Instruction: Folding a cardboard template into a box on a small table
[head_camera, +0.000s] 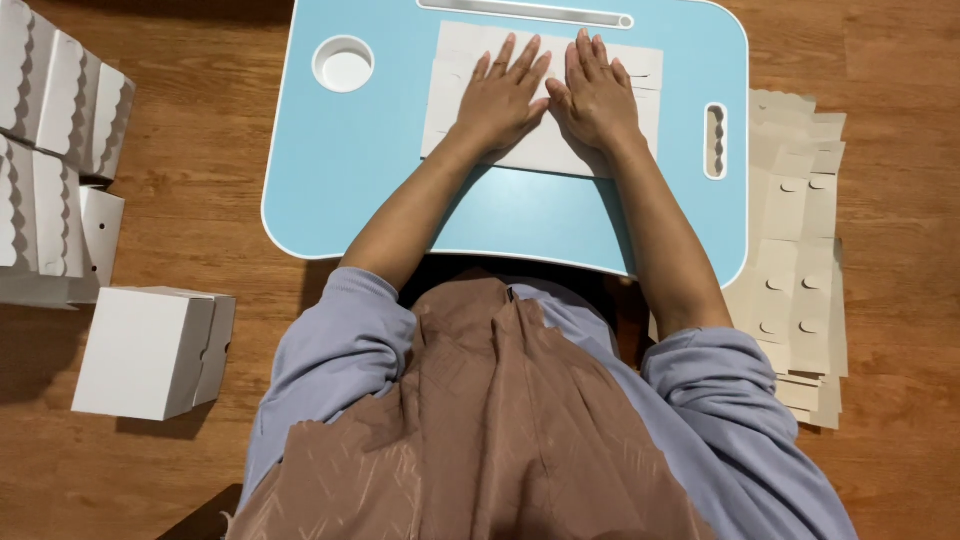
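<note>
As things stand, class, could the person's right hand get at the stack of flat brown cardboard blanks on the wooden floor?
Probably yes. The right hand lies flat on the white sheet, holding nothing, and the stack of brown blanks sits just past the blue tray's right edge with nothing between.

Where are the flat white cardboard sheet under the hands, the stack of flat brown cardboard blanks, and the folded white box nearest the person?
flat white cardboard sheet (640, 68): head view, bare upper right corner.
stack of flat brown cardboard blanks (800, 250): head view, middle of top blank.
folded white box (135, 350): head view, top face.
</note>
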